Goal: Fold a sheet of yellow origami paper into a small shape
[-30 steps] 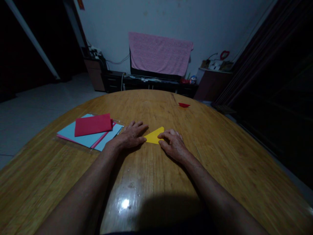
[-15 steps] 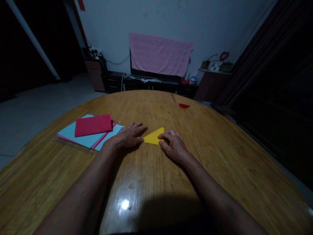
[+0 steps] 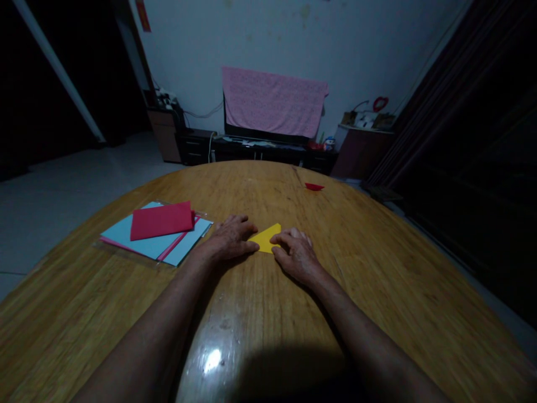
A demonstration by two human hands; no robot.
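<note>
Head camera, looking forward across a round wooden table:

- Left hand (image 3: 230,238) lies palm down, fingers loosely spread, its fingertips touching the left tip of a yellow paper triangle (image 3: 265,238); no pinch.
- Right hand (image 3: 297,256) rests palm down, fingers slightly curved over the triangle's right end, hiding that part; no pinch.
- Triangle lies flat on the table (image 3: 356,268), between the hands.
- Left of the left hand, just beside it, a blue sheet (image 3: 142,239) sits in a clear plastic sleeve (image 3: 204,226), with a red sheet (image 3: 161,220) on top and a pink sheet (image 3: 109,242) beneath.
- Small red paper piece (image 3: 314,186) lies near the far edge of the table, well apart from the hands.
- Beyond the table, a pink cloth (image 3: 273,102) drapes over a TV (image 3: 268,131) on a low dark cabinet (image 3: 260,150).
- Red strip (image 3: 143,15) hangs on the wall, too small and dim to read.
</note>
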